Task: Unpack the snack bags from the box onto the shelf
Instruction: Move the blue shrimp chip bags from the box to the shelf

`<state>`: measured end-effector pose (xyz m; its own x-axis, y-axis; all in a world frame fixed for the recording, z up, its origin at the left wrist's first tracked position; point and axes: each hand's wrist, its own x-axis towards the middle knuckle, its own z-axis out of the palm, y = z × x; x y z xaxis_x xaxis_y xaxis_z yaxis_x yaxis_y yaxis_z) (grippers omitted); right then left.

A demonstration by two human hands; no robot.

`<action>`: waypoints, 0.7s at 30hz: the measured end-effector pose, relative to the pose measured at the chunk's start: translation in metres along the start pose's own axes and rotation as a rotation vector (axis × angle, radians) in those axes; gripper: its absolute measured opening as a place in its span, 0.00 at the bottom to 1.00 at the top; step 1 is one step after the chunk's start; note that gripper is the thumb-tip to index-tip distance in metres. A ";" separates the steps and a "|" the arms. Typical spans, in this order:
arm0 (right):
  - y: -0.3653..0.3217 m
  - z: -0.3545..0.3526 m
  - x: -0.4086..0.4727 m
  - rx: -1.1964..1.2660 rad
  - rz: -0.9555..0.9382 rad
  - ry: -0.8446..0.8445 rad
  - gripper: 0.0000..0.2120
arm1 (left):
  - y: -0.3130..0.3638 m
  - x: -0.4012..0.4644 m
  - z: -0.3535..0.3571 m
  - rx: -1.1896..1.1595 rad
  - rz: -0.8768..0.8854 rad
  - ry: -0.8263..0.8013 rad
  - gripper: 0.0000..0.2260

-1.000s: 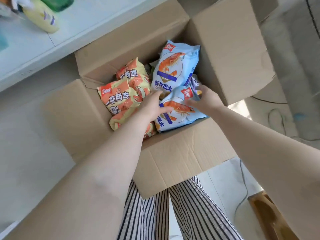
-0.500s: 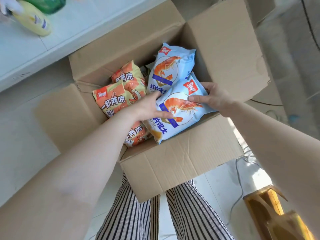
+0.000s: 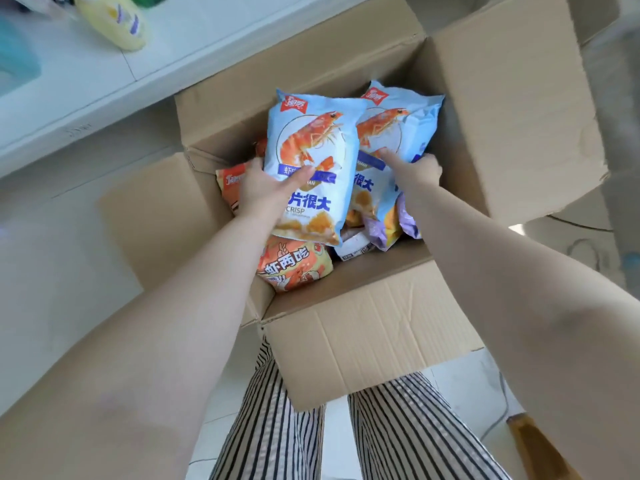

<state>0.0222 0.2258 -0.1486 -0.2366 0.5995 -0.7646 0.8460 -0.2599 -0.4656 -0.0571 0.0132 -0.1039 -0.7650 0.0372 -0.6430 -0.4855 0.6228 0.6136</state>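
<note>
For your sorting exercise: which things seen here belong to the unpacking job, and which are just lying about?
Belong: left hand gripping a blue prawn bag; right hand on a second blue bag; orange bag; box; shelf.
Lying about: yellow bottle; striped trousers.

A white shelf [image 3: 214, 46] crosses the upper left, its front edge running just beside the far wall of an open cardboard box [image 3: 363, 337]. On the shelf, near its far edge, lies a yellow bag [image 3: 114, 22], with a teal object [image 3: 14, 67] toward the left edge. The box appears to rest on the pale tiled floor [image 3: 52, 271], beside the shelf's front.
</note>
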 end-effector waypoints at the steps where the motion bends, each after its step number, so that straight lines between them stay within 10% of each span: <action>1: -0.001 0.005 0.003 -0.027 0.020 0.033 0.39 | -0.002 0.001 0.003 -0.009 -0.012 0.026 0.24; 21: -0.024 -0.115 -0.145 0.287 -0.149 -0.066 0.17 | 0.075 -0.081 -0.061 -0.143 -0.011 -0.054 0.23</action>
<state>0.0910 0.2317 0.0249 -0.3860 0.5986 -0.7019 0.6328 -0.3817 -0.6737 -0.0575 0.0091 0.0224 -0.7376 0.0752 -0.6711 -0.5519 0.5054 0.6632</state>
